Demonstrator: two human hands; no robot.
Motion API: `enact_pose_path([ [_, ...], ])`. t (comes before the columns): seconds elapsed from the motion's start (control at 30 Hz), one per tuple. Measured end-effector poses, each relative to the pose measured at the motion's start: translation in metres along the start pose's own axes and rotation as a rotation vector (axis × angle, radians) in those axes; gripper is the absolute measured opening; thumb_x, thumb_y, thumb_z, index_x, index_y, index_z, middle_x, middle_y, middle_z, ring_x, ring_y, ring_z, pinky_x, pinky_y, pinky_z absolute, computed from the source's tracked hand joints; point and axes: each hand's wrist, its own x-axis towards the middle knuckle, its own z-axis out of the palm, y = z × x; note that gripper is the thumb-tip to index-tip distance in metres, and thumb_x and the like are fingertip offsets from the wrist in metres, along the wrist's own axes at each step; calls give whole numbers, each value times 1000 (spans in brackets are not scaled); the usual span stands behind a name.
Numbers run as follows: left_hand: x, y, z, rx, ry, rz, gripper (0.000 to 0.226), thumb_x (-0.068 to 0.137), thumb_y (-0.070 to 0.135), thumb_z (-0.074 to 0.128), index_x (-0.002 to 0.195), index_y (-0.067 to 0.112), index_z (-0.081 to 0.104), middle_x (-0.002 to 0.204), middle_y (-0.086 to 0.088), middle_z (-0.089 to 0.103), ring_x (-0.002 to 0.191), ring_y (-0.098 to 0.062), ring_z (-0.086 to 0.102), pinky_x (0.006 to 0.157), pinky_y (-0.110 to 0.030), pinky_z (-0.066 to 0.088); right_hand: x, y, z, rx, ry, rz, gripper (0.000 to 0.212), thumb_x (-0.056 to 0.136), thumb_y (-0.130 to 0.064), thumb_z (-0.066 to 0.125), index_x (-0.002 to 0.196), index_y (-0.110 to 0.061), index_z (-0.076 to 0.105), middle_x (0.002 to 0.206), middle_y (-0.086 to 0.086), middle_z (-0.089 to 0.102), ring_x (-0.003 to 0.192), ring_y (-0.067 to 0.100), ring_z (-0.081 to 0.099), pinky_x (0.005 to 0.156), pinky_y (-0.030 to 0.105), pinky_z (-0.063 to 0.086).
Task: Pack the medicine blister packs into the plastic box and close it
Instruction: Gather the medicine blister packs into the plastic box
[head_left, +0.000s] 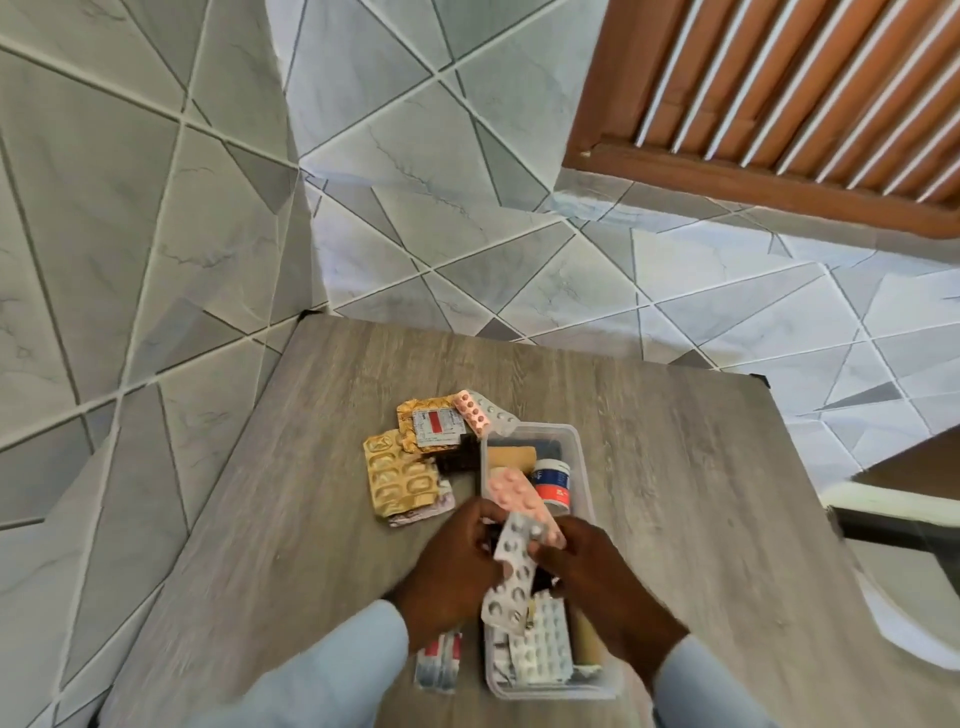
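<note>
Both hands, left (457, 566) and right (597, 571), pinch a silver blister pack (511, 569) over the plastic box (582, 519), fingers closed.

- A wooden table (675, 493) with a grey, streaked grain filled the lower half of the view.
- The floor (156, 234) around it was laid with pale grey tiles cut into triangles by white grout lines.
- A brown slatted wooden panel (810, 98), striped with bright gaps, stood at the upper right.
- A white piece of furniture (883, 506) showed only in part, blurred, at the right edge, beside the table.
</note>
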Motion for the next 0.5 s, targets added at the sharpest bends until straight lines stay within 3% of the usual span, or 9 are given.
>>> enact_pose_path([
  [0.13,4,-12,41,283,-54,-76,55,80,4,57,124,36,46,113,-2,62,102,-20,63,84,-33,54,-17,42,-24,-384,138,69,5,85,-16,62,86,-20,61,80,-4,67,66,3,63,58,15,52],
  [0.17,3,-11,45,412,-48,-46,55,82,6,53,128,35,45,120,-3,60,109,-22,60,91,-33,51,-19,49,-25,-443,149,46,5,85,-17,60,87,-22,60,82,-5,66,71,5,64,61,16,52],
  [0.23,-1,-8,45,659,-30,43,50,84,11,50,130,31,48,130,-2,57,121,-22,54,100,-29,43,-21,56,-21,-690,114,-6,15,89,-24,52,101,-19,59,104,3,65,97,19,63,82,26,48],
  [0.3,-6,-1,44,781,-56,112,39,89,15,48,125,27,54,130,-1,56,122,-21,52,93,-21,37,-25,58,-16,-925,117,-41,26,95,-28,46,115,-15,56,120,8,59,111,24,57,91,29,42],
  [0.33,-7,0,44,829,-72,133,34,90,17,47,122,26,57,127,0,58,120,-20,53,86,-18,35,-26,59,-16,-1008,146,-94,24,91,-30,54,110,-15,60,114,9,62,104,22,61,87,28,45],
  [0.4,-10,-5,45,919,-81,155,28,91,23,47,116,26,59,120,1,62,113,-19,57,80,-18,36,-28,62,-12,-1104,183,-192,25,58,-37,83,71,-22,68,70,4,67,60,12,66,54,20,49],
  [0.43,-12,-6,47,961,-84,159,27,91,26,46,116,26,59,117,0,64,110,-20,59,81,-21,39,-28,68,-11,-1153,192,-240,28,44,-36,86,55,-24,63,51,3,59,42,9,59,40,19,43],
  [0.5,-15,-12,53,1090,-95,162,28,92,25,44,116,25,58,114,-2,65,107,-24,60,87,-30,46,-22,82,-8,-1162,196,-259,25,42,-29,83,45,-23,58,42,3,51,30,11,51,31,21,37],
])
